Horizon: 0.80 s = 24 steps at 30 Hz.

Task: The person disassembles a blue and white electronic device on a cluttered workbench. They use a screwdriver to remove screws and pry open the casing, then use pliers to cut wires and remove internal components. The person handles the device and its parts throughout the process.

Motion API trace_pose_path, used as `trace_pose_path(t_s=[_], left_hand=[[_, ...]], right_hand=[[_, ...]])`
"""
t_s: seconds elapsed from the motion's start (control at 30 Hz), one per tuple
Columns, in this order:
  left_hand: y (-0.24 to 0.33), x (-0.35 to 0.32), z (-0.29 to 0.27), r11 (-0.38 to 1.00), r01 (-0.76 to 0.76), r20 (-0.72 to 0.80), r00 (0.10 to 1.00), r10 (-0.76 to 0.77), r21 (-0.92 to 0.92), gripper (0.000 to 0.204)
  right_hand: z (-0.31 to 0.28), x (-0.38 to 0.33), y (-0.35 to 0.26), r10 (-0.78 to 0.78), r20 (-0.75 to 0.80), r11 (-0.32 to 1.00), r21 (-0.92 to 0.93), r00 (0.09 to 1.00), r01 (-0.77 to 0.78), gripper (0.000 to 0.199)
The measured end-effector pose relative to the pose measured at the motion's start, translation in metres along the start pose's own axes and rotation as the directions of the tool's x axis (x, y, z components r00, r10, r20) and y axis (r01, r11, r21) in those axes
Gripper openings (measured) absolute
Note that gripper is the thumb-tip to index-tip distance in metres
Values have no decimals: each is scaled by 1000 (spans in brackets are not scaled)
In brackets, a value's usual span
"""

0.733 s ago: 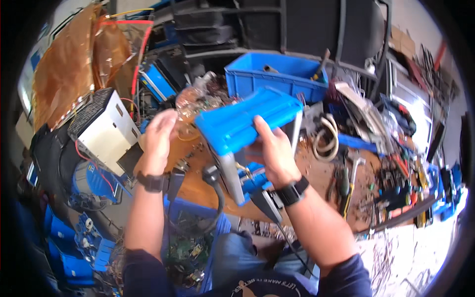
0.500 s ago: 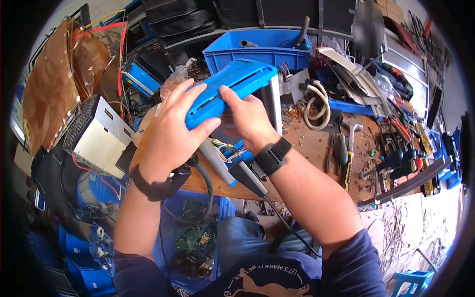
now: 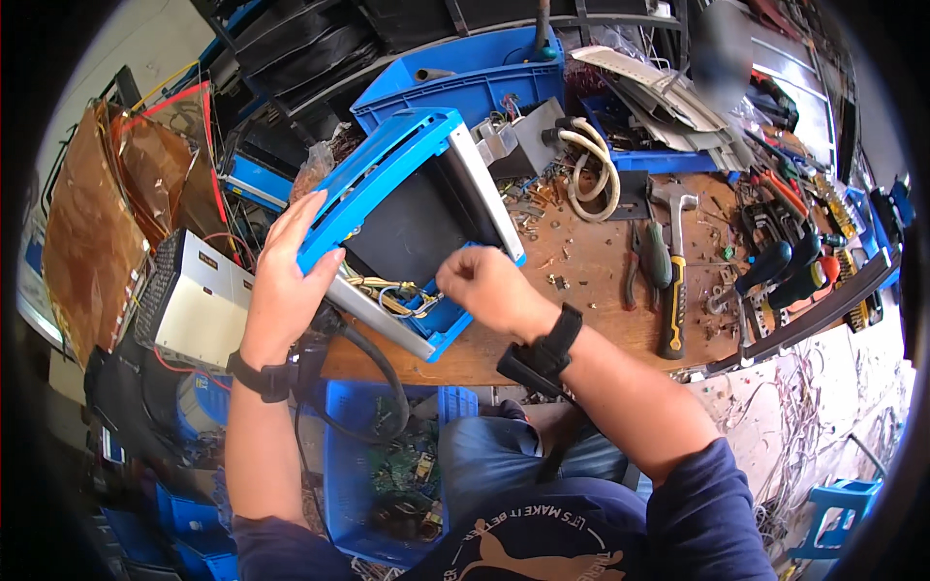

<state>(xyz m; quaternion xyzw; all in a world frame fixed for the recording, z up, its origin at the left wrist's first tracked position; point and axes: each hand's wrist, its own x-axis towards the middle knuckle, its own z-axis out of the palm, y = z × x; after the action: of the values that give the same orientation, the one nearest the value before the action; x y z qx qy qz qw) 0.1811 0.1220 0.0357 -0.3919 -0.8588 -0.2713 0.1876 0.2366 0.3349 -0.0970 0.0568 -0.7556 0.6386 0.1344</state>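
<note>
A rectangular device casing (image 3: 395,167) with blue ends and silver side bars stands tilted on the workbench, its open side toward me. Inside it show a dark panel (image 3: 412,225) and a bundle of thin wires (image 3: 387,293) near the lower blue end. My left hand (image 3: 289,276) grips the casing's upper left blue corner, thumb on the near side and fingers behind. Over the casing's lower right part is my right hand (image 3: 492,292), its fingers curled together close to the wires. Whatever it may hold is hidden.
Right of the casing lie a hammer (image 3: 675,261), pliers (image 3: 635,271), a coiled pale hose (image 3: 593,174) and scattered screws. A blue bin (image 3: 455,87) stands behind. At left is a white metal box (image 3: 203,300); below, a blue crate (image 3: 349,484) holds circuit boards.
The casing has tipped so its open inside faces me. My right hand has left its top edge and come down toward the wires. My left hand stays on the blue end.
</note>
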Motion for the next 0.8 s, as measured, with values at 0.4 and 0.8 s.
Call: trace_pose_path(t_s=[0.4,0.8], left_hand=[[-25,-4,-14,971,123,123,987,-99,-203,65],[-15,-10,-3,992,56,14,998,-55,-116,66]], right_hand=[[12,-74,6,45,120,997,52,992,-52,18],[2,-91,18,82,196,985,130,977,-109,21]])
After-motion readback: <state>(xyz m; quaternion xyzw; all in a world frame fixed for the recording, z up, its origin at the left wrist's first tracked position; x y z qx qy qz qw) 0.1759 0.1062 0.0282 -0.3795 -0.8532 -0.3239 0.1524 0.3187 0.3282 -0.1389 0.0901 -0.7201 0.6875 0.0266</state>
